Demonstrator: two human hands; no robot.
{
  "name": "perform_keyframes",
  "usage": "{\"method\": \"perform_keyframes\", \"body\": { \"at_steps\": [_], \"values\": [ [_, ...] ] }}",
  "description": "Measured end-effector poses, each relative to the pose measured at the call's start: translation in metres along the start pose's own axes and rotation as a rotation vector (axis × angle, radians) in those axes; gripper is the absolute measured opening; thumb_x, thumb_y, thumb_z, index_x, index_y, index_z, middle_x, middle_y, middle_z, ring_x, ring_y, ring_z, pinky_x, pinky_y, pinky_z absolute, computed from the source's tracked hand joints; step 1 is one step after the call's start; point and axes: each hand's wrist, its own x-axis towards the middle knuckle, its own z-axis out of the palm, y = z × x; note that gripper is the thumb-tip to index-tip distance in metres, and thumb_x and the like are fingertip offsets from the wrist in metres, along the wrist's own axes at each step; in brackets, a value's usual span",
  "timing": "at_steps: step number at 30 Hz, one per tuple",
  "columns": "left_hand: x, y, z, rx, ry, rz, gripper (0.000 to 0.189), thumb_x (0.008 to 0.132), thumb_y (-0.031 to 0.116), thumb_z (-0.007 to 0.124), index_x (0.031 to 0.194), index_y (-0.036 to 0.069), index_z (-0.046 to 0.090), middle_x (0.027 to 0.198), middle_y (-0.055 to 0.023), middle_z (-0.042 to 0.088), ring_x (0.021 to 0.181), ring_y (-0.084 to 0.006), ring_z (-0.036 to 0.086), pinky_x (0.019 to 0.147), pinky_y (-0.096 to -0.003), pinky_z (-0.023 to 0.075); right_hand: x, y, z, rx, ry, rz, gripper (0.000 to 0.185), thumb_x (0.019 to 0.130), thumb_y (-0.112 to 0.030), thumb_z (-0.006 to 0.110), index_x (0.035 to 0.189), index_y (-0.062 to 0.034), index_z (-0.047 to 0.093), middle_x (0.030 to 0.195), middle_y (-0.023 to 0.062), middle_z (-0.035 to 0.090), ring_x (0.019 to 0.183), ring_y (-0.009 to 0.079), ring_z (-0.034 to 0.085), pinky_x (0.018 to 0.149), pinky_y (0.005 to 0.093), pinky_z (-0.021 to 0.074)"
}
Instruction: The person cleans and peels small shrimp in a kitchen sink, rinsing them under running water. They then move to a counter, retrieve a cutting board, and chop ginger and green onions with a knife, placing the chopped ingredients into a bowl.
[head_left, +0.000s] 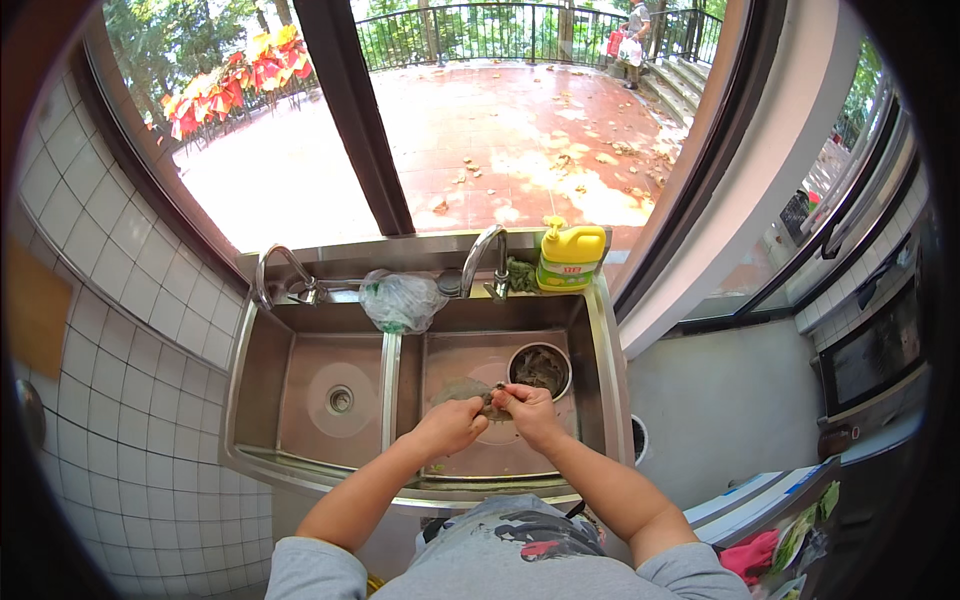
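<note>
Over the right basin of a steel double sink (450, 480), my two hands meet with bent fingers. The thumb and fingertips of my right hand (534, 412) pinch a small brownish piece of food (499, 387), its kind too small to tell. My left hand (452, 424) grips the lower left side of the same piece, mostly hidden by the fingers. Below and behind them, a pale greyish, translucent mass (461, 388) lies on the basin floor. A round white-rimmed bowl (568, 375) stands just beyond my right hand, holding wet, grey-brown pieces.
Two curved faucets, a left one (276, 251) and a right one (480, 251), rise behind the basins. A clear plastic bag (401, 300) sits over the divider's far end. A yellow detergent jug (570, 259) and a green scrubbing cloth (523, 276) stand on the back ledge.
</note>
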Motion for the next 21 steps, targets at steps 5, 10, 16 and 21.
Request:
{"method": "perform_keyframes", "body": {
  "at_steps": [5,10,16,21],
  "values": [
    [0.003,-0.006,0.004,-0.009,-0.046,-0.013,0.029,0.088,0.029,0.048,0.09,0.0,0.055,0.088,-0.0263,0.063,0.087,-0.0455,0.059,0.078,-0.0529,0.0454,0.005,-0.006,0.0,-0.069,-0.016,-0.052,0.015,0.091,-0.01,0.066,0.093,0.0036,0.07,0.081,0.0026,0.068,0.074,0.0074,0.06,0.07,0.0218,0.0481],
    [0.009,-0.014,0.005,-0.043,-0.056,-0.005,0.029,0.088,0.027,0.048,0.091,-0.001,0.055,0.091,-0.0274,0.064,0.088,-0.0457,0.059,0.079,-0.0524,0.0455,0.001,-0.025,0.002,-0.105,0.028,-0.077,0.015,0.091,-0.01,0.066,0.094,0.004,0.07,0.082,0.003,0.069,0.076,0.0075,0.061,0.071,0.0215,0.0482],
    [0.037,-0.029,0.026,-0.069,-0.077,0.007,0.03,0.088,0.027,0.049,0.094,-0.002,0.057,0.089,-0.0279,0.064,0.087,-0.0459,0.06,0.079,-0.0523,0.0464,-0.014,-0.062,-0.032,-0.239,0.225,-0.164,0.017,0.091,-0.012,0.068,0.096,0.0036,0.07,0.084,0.0013,0.068,0.078,0.0063,0.06,0.072,0.0213,0.0482],
    [0.081,-0.046,0.076,-0.227,0.047,-0.029,0.028,0.088,0.025,0.049,0.094,-0.001,0.057,0.088,-0.0288,0.063,0.087,-0.0475,0.06,0.077,-0.0527,0.0459,-0.042,-0.084,-0.122,-0.769,0.486,-0.459,0.014,0.085,-0.01,0.072,0.095,0.0008,0.07,0.086,0.0088,0.069,0.076,0.0164,0.065,0.069,0.0271,0.0493]
  ]
}}
